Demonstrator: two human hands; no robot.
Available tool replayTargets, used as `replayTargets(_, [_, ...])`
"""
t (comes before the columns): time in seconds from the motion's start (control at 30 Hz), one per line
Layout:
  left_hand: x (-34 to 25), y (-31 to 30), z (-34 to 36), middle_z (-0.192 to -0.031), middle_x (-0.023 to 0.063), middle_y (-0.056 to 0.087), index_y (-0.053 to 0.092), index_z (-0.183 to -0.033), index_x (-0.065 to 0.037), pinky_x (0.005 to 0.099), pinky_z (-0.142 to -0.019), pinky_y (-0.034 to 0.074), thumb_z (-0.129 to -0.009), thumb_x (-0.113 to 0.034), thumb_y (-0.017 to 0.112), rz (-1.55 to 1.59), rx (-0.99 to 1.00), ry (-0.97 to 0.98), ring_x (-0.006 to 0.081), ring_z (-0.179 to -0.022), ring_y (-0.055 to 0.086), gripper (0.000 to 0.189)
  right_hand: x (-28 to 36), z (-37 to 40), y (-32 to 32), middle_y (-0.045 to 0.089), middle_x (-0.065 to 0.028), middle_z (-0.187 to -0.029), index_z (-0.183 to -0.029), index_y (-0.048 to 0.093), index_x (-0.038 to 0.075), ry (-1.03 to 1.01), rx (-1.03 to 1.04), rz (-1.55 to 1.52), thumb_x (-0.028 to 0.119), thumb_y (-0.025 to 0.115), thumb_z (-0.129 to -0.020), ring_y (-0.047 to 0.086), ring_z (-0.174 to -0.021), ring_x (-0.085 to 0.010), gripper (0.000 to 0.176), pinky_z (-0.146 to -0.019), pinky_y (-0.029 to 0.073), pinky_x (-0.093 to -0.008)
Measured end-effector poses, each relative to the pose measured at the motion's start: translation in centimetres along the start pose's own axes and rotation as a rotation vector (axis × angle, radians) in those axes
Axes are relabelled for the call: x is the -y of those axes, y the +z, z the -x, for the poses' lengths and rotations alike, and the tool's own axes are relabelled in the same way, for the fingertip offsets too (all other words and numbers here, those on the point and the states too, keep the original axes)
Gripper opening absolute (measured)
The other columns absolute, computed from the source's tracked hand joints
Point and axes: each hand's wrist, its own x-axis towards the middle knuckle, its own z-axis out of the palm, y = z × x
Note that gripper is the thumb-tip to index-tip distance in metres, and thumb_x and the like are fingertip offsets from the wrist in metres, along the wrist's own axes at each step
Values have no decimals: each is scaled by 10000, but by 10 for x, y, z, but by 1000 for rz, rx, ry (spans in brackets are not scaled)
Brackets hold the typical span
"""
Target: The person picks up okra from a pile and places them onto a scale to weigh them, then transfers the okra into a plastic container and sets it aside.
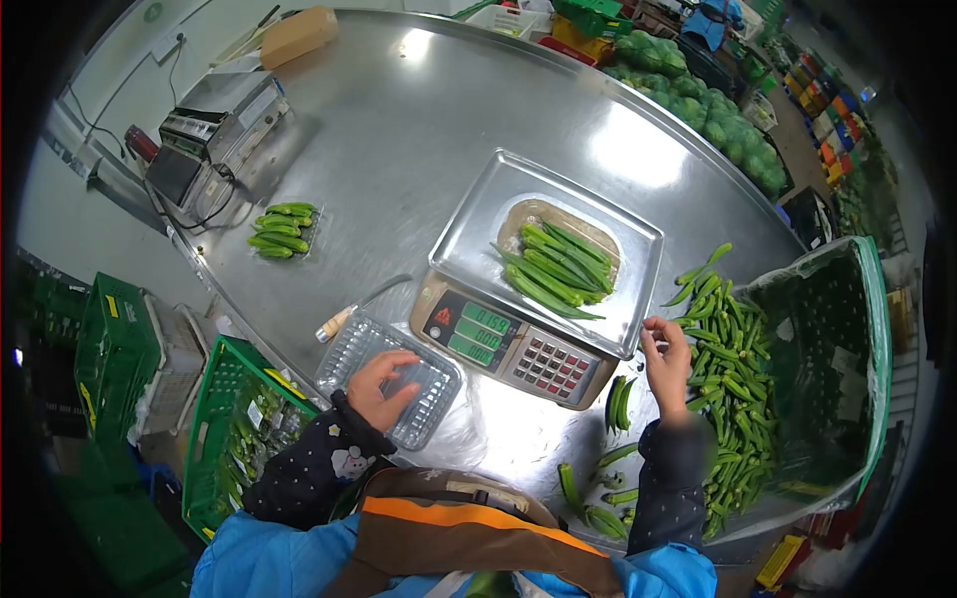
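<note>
A clear plastic tray, seemingly the top of a stack, lies at the front left of a digital scale. My left hand is over its left part, thumb and fingers apart. On the scale's metal pan sits a bunch of okra; the upper display looks like 0.159. My right hand is at the pan's right front corner, fingers bent with a gap to the thumb and nothing visible between them. Beside it spreads a large heap of okra.
A tipped green crate borders the heap. Okra in a tray sits at the left, near a wrapping machine. A wooden-handled tool lies behind the trays. Loose okra lies in front; a green basket stands lower left.
</note>
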Motion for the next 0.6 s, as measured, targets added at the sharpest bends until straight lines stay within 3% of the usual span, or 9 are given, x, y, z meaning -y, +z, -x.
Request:
replayTargets(0.07, [1, 2, 2, -1075, 97, 592, 580, -1062, -37, 307, -804, 462, -727, -48, 652, 9, 6, 0, 203, -1008, 567, 343, 15, -11, 11, 562, -75, -870, -941, 607, 43, -39, 17, 68, 42, 630, -763, 556, -741, -183, 179, -638, 443, -284])
replayTargets(0.17, [-1, 7, 2, -1071, 93, 594, 577, -1068, -38, 301, -800, 462, -733, -52, 649, 8, 30, -7, 200, -1000, 570, 343, 46, -38, 37, 556, -126, -941, -962, 596, 55, -301, -2, 131, 55, 648, -731, 523, -902, -297, 237, -774, 416, -355])
replayTargets(0.33, [-8, 3, 6, -1102, 91, 580, 573, -1075, -27, 302, -846, 441, -752, -43, 628, 47, 69, -72, 183, -1042, 547, 328, 70, -68, 66, 553, -121, -934, -984, 612, 63, -332, 71, 393, 137, 663, -737, 477, -893, -297, 264, -777, 418, -370])
replayTargets(0.47, [-5, 6, -1, -1097, 101, 581, 579, -1067, -28, 304, -847, 440, -757, -48, 626, 64, 51, -95, 202, -1027, 554, 315, 52, -71, 68, 564, -119, -897, -982, 612, 61, -324, 116, 384, 119, 657, -738, 496, -870, -297, 255, -766, 422, -378])
replayTargets(0.6, [-44, 30, -76, -1045, 133, 589, 584, -1034, -24, 342, -857, 426, -724, -100, 667, -181, 6, 410, 286, -976, 552, 329, 46, -63, 59, 615, -104, -860, -963, 610, 35, -227, 21, 146, 100, 640, -778, 559, -837, -243, 198, -759, 435, -325])
